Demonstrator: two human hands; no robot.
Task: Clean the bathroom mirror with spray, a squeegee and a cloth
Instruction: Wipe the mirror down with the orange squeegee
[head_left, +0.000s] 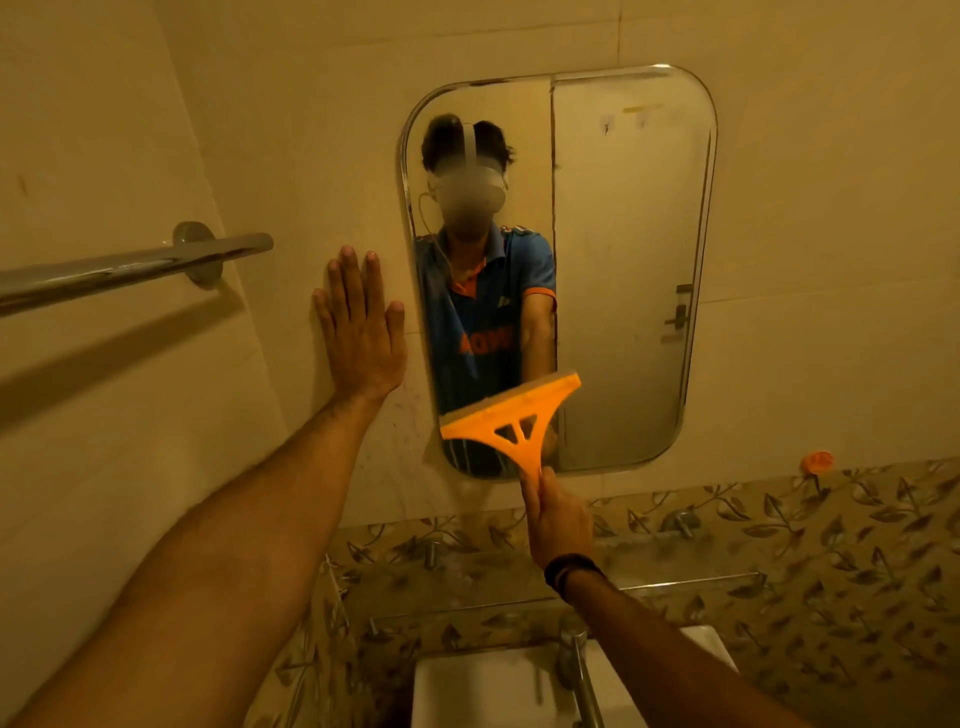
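A rounded rectangular mirror (628, 260) hangs on the cream tiled wall. My right hand (558, 519) grips the handle of an orange squeegee (511, 415), whose blade lies tilted against the mirror's lower left part. Wet streaks run down the glass just below the blade. My left hand (361, 327) rests flat on the wall just left of the mirror, fingers spread upward and holding nothing. No spray bottle or cloth is in view.
A chrome towel bar (130, 267) juts from the wall at the left. Under the mirror are a glass shelf (675, 584), a white sink (483, 686) and a chrome tap (579, 660). An orange hook (816, 461) sticks to the wall at the right.
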